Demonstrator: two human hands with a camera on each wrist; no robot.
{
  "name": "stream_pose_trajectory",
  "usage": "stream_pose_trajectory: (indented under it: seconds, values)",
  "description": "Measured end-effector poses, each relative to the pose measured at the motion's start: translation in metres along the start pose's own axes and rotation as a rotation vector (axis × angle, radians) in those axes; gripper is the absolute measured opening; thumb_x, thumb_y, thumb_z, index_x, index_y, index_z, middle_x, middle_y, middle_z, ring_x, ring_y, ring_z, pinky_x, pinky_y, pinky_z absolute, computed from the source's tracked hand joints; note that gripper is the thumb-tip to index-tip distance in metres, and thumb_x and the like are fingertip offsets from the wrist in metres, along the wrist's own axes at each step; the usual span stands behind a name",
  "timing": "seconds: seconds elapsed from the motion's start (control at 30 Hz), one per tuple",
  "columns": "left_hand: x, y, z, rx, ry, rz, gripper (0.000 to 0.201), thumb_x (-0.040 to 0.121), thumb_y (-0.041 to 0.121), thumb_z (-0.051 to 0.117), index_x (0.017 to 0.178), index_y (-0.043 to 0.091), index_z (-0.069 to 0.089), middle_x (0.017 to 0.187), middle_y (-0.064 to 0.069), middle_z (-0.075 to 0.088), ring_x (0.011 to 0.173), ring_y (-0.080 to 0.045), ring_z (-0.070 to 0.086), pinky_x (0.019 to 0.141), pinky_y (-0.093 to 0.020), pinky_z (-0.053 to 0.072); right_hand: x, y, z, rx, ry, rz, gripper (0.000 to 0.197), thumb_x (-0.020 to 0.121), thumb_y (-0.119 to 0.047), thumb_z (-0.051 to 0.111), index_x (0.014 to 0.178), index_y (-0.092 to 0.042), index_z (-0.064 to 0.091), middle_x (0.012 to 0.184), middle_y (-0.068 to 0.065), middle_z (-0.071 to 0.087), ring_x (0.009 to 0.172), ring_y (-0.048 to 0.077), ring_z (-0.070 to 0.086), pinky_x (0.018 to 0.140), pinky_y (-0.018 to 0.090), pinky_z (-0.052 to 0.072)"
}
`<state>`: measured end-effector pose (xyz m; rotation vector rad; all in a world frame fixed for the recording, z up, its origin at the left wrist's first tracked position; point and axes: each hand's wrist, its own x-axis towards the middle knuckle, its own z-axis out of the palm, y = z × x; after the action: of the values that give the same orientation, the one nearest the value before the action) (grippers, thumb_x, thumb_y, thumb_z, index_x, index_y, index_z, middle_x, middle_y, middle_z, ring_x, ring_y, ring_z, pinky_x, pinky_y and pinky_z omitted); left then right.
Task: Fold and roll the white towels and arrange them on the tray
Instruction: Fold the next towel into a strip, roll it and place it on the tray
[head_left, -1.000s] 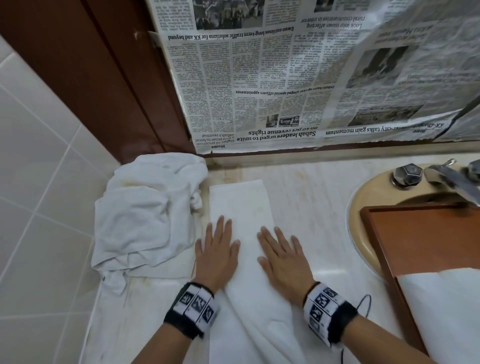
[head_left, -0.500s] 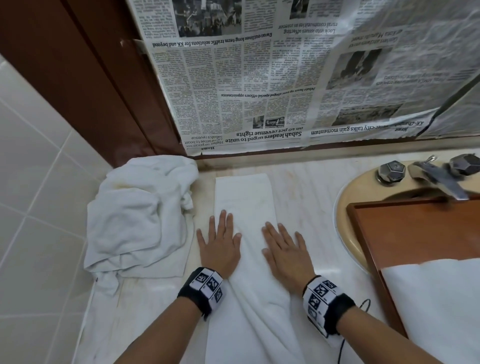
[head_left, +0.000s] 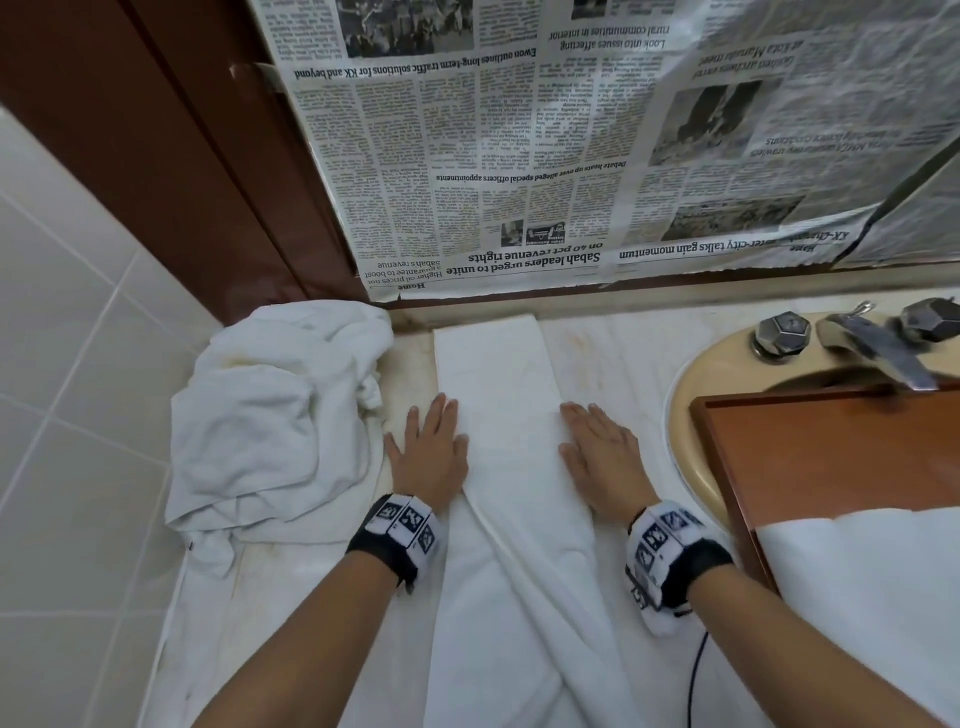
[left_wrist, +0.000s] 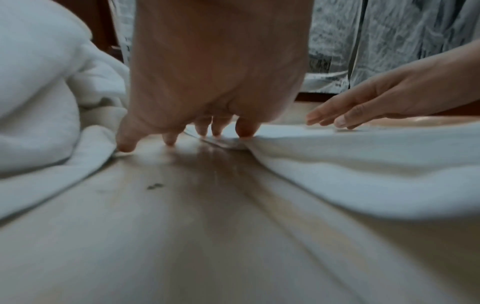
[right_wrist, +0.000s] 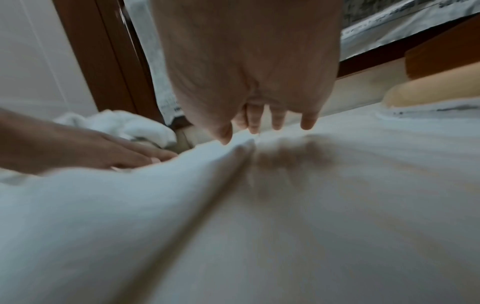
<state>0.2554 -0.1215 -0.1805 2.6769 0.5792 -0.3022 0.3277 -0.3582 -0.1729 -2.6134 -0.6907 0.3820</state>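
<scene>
A white towel (head_left: 498, 374) folded into a long strip lies lengthwise on the marble counter, its far end near the back wall. My left hand (head_left: 428, 447) lies flat at the strip's left edge, fingers straight; in the left wrist view the left hand (left_wrist: 207, 82) has its fingertips (left_wrist: 244, 131) on the towel (left_wrist: 363, 164) edge and counter. My right hand (head_left: 602, 452) presses flat on the strip's right edge, fingers straight; the right hand (right_wrist: 254, 72) hovers low over the towel (right_wrist: 103, 205). A wooden tray (head_left: 831, 447) sits over the sink at right.
A crumpled pile of white towels (head_left: 275, 415) lies at the counter's left corner against the tiled wall. White cloth (head_left: 872, 587) covers the tray's near part. Chrome faucet (head_left: 878, 348) and knob (head_left: 782, 335) stand behind the tray. Newspaper (head_left: 571, 145) covers the back wall.
Both hands have slid apart from the middle of the strip to its left and right edges, staying flat. The head view has shifted slightly.
</scene>
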Motion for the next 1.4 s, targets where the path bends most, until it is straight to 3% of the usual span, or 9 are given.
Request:
stream_pose_trajectory:
  seconds: [0.1,0.23,0.37,0.6,0.8,0.93,1.1,1.27,1.4]
  values:
    - [-0.022,-0.014,0.001,-0.229,0.091,0.134,0.041,0.099,0.020,0.049,0.140,0.021,0.053,0.147,-0.001,0.046,0.132,-0.025,0.046,0.109,-0.041,0.037,-0.042,-0.028,0.006,0.208,0.145,-0.017,0.037,0.098,-0.029,0.056,0.131,-0.012,0.056,0.126,0.005,0.058,0.117,0.024,0.052,0.097,0.037,0.041]
    - [-0.056,-0.027,0.007,-0.366,0.045,0.339,0.029,0.093,0.004,0.060,0.116,0.016,0.071,0.121,0.002,0.056,0.106,-0.016,0.060,0.097,-0.028,0.048,-0.094,-0.059,0.020,0.227,-0.088,0.026,0.028,0.093,-0.043,0.060,0.105,-0.017,0.061,0.094,-0.006,0.053,0.089,0.014,0.051,0.080,0.029,0.043]
    - [-0.066,-0.032,0.018,-0.373,0.017,0.372,0.012,0.092,0.011,0.066,0.100,0.016,0.074,0.114,0.005,0.056,0.102,-0.015,0.062,0.093,-0.040,0.052,-0.109,-0.079,0.026,0.042,-0.237,0.079,0.025,0.095,-0.044,0.054,0.104,-0.020,0.057,0.094,-0.009,0.048,0.093,0.016,0.053,0.078,0.030,0.043]
    - [-0.074,-0.037,0.002,-0.408,0.039,0.315,0.009,0.090,0.014,0.069,0.094,0.017,0.076,0.118,0.010,0.054,0.102,-0.011,0.059,0.093,-0.027,0.044,-0.125,-0.105,0.025,0.044,-0.175,0.151,0.015,0.095,-0.026,0.050,0.091,-0.014,0.058,0.088,-0.003,0.061,0.080,0.018,0.056,0.068,0.033,0.049]
    - [-0.083,-0.046,-0.001,-0.441,0.071,0.315,0.013,0.091,0.009,0.068,0.097,0.016,0.078,0.117,0.004,0.056,0.098,-0.011,0.062,0.099,-0.032,0.050,-0.139,-0.128,0.041,-0.062,-0.192,0.187,0.010,0.095,-0.022,0.047,0.090,-0.014,0.051,0.097,0.002,0.060,0.092,0.023,0.058,0.065,0.029,0.037]
    - [-0.087,-0.048,-0.002,-0.432,0.077,0.312,0.015,0.092,0.009,0.066,0.100,0.012,0.078,0.121,-0.003,0.059,0.099,-0.010,0.060,0.100,-0.027,0.047,-0.143,-0.150,0.031,0.054,-0.122,0.154,0.022,0.099,-0.029,0.048,0.083,-0.016,0.043,0.082,-0.002,0.050,0.076,0.019,0.047,0.057,0.030,0.032]
    - [-0.089,-0.058,-0.001,-0.357,0.081,0.325,0.016,0.089,0.004,0.068,0.099,0.010,0.079,0.119,-0.008,0.062,0.107,-0.022,0.063,0.100,-0.035,0.049,-0.144,-0.184,0.047,0.045,-0.118,0.030,0.011,0.101,-0.021,0.043,0.093,-0.014,0.045,0.099,0.007,0.058,0.088,0.026,0.056,0.066,0.031,0.031]
    - [-0.090,-0.064,-0.004,-0.338,0.087,0.316,0.020,0.089,-0.004,0.062,0.098,0.006,0.077,0.113,-0.005,0.062,0.099,-0.013,0.060,0.093,-0.014,0.041,-0.147,-0.199,0.082,0.023,-0.216,0.041,0.016,0.097,-0.012,0.045,0.112,-0.007,0.046,0.107,0.013,0.059,0.092,0.033,0.059,0.065,0.033,0.032]
    - [-0.089,-0.067,-0.004,-0.310,0.086,0.304,0.021,0.090,-0.006,0.058,0.096,0.004,0.075,0.109,-0.007,0.063,0.100,-0.022,0.063,0.093,-0.024,0.048,-0.150,-0.195,0.097,0.124,-0.250,0.030,0.024,0.094,-0.012,0.048,0.117,-0.008,0.042,0.109,0.014,0.059,0.088,0.031,0.056,0.066,0.034,0.039]
